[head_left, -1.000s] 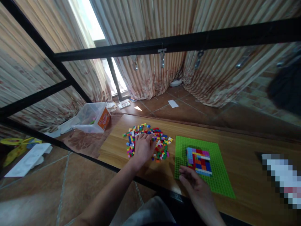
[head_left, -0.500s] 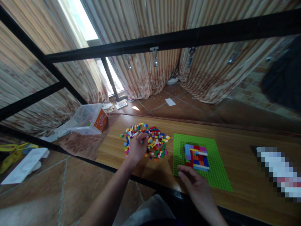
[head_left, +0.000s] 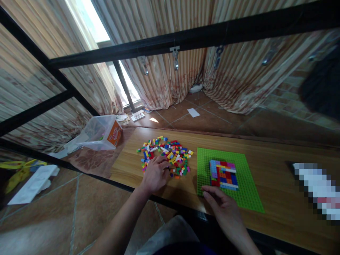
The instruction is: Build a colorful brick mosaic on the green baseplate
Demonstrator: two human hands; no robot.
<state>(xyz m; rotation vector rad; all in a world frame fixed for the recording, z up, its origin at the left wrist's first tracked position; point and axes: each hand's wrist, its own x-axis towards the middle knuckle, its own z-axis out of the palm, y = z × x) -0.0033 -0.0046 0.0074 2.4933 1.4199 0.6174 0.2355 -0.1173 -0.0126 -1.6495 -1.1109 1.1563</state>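
My left hand point(head_left: 156, 174) hovers low over a loose pile of small coloured toy bricks point(head_left: 174, 156). Its fingers are apart and point down at the pile's near side; I see nothing held in them. By the near left corner of a green baseplate point(head_left: 249, 193) is my right hand point(head_left: 221, 203), with thumb and forefinger brought close together. Whether a small piece sits between those fingertips I cannot make out. A low block of joined bricks point(head_left: 224, 173), in red, blue, purple, white and orange, stands on the baseplate just beyond this hand.
The wooden table point(head_left: 268, 170) carries pile and baseplate. A pixelated object point(head_left: 316, 191) lies at its right end. Left of the table stands a clear plastic bin point(head_left: 102, 136) with an orange label. A black metal bar point(head_left: 159, 44) with hanging clips crosses ahead, before the curtains.
My left hand has come slightly nearer to me and lowered, its fingers going from a pinch to spread apart. The right hand stays by the baseplate corner. The camera view has shifted a little.
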